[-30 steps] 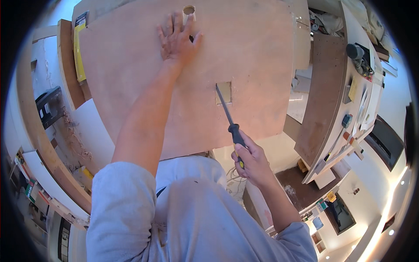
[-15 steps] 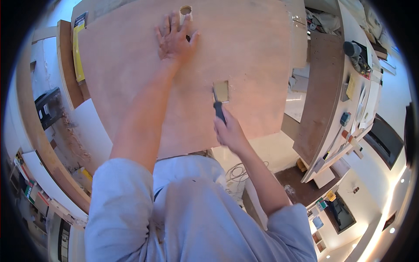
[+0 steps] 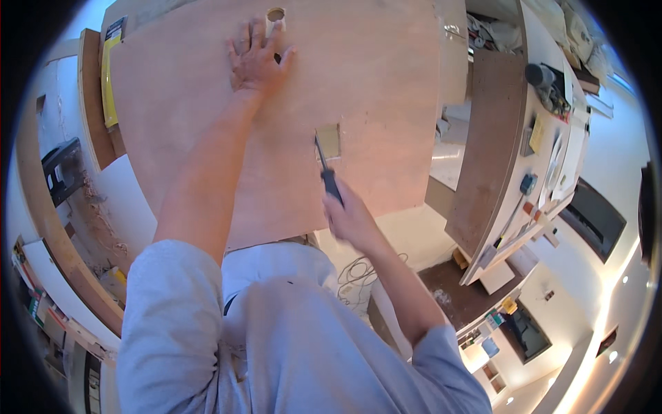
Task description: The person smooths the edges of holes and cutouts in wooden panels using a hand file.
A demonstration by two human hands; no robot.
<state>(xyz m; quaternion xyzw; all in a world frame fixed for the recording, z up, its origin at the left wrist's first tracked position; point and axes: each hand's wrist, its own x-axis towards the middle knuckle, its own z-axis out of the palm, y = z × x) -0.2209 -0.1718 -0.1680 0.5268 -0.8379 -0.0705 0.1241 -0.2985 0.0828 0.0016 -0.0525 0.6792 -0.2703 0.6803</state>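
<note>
A pinkish-brown wooden panel (image 3: 276,159) lies in front of me. My left hand (image 3: 255,65) rests flat on its far part, fingers spread, just below a round hole (image 3: 276,15); a smaller dark hole shows beside the thumb. My right hand (image 3: 352,217) is wrapped around the dark handle of what looks like a slim file (image 3: 329,183). Its thin metal blade slants away from me, and the tip meets the left edge of a rectangular cutout (image 3: 330,141). The cutout's rim looks rough and pale.
To the right stands a bench (image 3: 514,172) carrying a corded power tool (image 3: 548,86), a blue-headed tool (image 3: 528,183) and several hand tools. A yellow strip (image 3: 109,83) lies by the panel's left edge. A black case (image 3: 62,169) sits farther left. Coiled cable (image 3: 358,276) lies below the panel.
My right hand has drawn the file back toward me, and more of its blade shows. The left hand stays in place on the panel. The whole view has shifted slightly.
</note>
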